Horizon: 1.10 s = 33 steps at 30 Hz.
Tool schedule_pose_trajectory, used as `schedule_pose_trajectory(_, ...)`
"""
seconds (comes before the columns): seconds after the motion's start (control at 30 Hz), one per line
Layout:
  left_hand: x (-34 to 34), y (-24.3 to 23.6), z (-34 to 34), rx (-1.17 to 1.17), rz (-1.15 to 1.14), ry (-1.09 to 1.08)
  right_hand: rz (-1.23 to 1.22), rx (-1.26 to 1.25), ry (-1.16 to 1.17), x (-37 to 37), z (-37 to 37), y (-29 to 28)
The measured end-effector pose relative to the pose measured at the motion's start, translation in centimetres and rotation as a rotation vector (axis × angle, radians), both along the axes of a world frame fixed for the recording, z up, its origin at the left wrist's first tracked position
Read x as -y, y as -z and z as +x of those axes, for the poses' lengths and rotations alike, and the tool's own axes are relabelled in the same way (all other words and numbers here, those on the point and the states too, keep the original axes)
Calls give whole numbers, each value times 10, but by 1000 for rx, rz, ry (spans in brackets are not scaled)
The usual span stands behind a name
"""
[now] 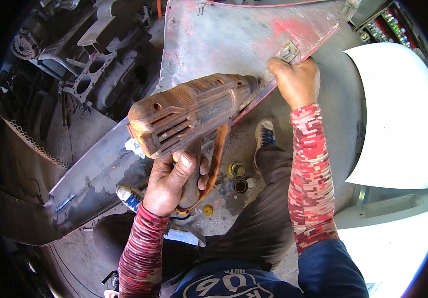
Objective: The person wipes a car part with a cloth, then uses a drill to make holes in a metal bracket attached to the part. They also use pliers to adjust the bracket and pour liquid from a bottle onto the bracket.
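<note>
Gripping the pistol handle of a worn orange heat gun, the left hand is closed fully around it, thumb up the side, nozzle aimed at the lower edge of a bare, scuffed car body panel. Right hand is closed on that same edge, just beside the nozzle tip and next to a small metal bracket; fingers pinch the edge, whether a scraper is held there cannot be told. Panel sits tilted across the person's knees, its long lower arm running toward the lower-left w/ a patch of blue tape. Judged step: heating the edge while the other hand steadies or works it. To do it well: keep nozzle moving along the seam, not parked on one spot; hold gun at a shallow angle so hot air goes away from the right fingers, which sit very near the outlet; keep panel braced vs. the legs. Small open paint tins stand on the floor below, near a shoe; keep cord and hot air off them. White panel lies to the right, well apart.
</note>
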<state>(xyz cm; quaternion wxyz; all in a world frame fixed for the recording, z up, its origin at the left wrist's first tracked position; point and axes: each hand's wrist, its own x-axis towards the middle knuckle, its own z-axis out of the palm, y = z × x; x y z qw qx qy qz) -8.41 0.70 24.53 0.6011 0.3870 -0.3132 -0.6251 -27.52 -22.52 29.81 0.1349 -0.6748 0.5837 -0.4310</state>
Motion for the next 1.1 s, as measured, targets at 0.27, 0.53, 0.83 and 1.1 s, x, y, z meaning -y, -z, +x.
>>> schedule_pose_trajectory(0.27,0,-1,-1,0,30,0,-3,-9,-2,-1,0,-1)
schedule_pose_trajectory(0.53,-1,-2,0,-3,35,10,-6,-21,-9,-2,0,-2)
schedule_pose_trajectory(0.83,-1,-2,-1,7,41,0,-16,-33,-13,-2,-1,-2)
schedule_pose_trajectory(1.1,-2,-2,0,14,26,-2,-9,-27,-16,-5,0,-4)
